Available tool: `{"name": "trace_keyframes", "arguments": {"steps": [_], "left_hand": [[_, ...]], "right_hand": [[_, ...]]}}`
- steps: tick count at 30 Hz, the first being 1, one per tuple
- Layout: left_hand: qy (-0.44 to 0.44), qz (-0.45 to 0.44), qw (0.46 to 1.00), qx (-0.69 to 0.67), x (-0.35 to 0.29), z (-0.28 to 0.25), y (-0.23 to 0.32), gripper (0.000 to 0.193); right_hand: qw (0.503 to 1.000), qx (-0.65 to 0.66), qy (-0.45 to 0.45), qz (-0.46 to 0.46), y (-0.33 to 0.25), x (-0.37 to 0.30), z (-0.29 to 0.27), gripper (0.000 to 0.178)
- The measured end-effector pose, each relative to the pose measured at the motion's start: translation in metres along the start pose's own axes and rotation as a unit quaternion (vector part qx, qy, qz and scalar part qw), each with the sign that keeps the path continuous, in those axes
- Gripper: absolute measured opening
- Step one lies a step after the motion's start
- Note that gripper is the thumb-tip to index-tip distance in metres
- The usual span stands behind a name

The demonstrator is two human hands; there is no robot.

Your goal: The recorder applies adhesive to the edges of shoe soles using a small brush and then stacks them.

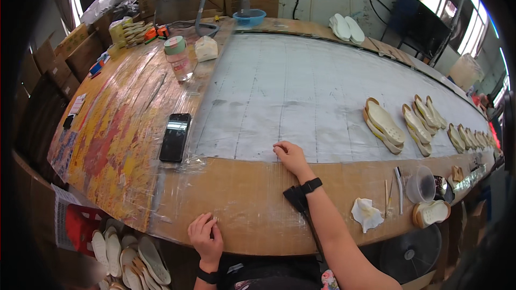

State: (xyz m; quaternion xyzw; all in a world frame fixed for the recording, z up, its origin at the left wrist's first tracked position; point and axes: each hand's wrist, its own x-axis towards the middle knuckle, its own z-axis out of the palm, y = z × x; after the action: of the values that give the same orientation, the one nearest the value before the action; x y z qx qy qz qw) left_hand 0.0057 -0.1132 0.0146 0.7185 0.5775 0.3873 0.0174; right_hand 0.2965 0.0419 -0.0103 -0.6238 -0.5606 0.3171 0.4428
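Note:
My right hand [291,159] rests over the near edge of the white sheet [258,102], its fingers curled together; whether anything is inside them is hidden. By the table's front edge, my left hand [206,238] has loosely bent fingers, a little apart, and no object shows in it. A black phone [175,137] lies flat beyond the left hand, beside the sheet. Under my right wrist, a black cabled device [295,198] lies on the brown cardboard strip [242,204]. White shoe soles with tan edges [383,125] line the sheet's right side, apart from both hands.
A crumpled white cloth [367,215], a white brush [399,190], a clear plastic cup [421,185] and another sole [431,213] sit at front right. At back left stand a pink-labelled jar [178,59] and a blue basin [250,18]. More soles [129,258] lie below the table's left edge.

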Motion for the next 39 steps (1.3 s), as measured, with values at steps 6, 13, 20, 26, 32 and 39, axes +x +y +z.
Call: {"name": "trace_keyframes", "arguments": {"steps": [6,13,20,26,32,39], "left_hand": [[0.002,0.001,1.0,0.001,-0.004,0.003,-0.004,0.01],[0.001,0.004,1.0,0.001,-0.005,0.002,-0.002,0.01],[0.01,0.016,1.0,0.006,-0.007,0.003,-0.004,0.01],[0.019,0.036,0.999,-0.008,-0.004,0.004,-0.003,0.01],[0.024,0.019,1.0,-0.006,0.0,-0.017,0.014,0.011],[0.022,0.011,1.0,-0.007,0.004,-0.022,0.021,0.011]], "right_hand": [[1.0,-0.002,0.012,-0.006,0.001,-0.001,0.003,0.021],[1.0,-0.016,0.009,-0.004,-0.002,-0.003,0.002,0.023],[0.999,-0.028,0.012,-0.025,0.005,-0.003,0.004,0.022],[0.995,-0.086,0.031,-0.047,0.004,-0.008,-0.001,0.022],[0.995,-0.086,0.011,-0.051,0.0,-0.007,0.007,0.022],[0.995,-0.096,-0.019,-0.024,-0.005,-0.007,0.0,0.022]]}}
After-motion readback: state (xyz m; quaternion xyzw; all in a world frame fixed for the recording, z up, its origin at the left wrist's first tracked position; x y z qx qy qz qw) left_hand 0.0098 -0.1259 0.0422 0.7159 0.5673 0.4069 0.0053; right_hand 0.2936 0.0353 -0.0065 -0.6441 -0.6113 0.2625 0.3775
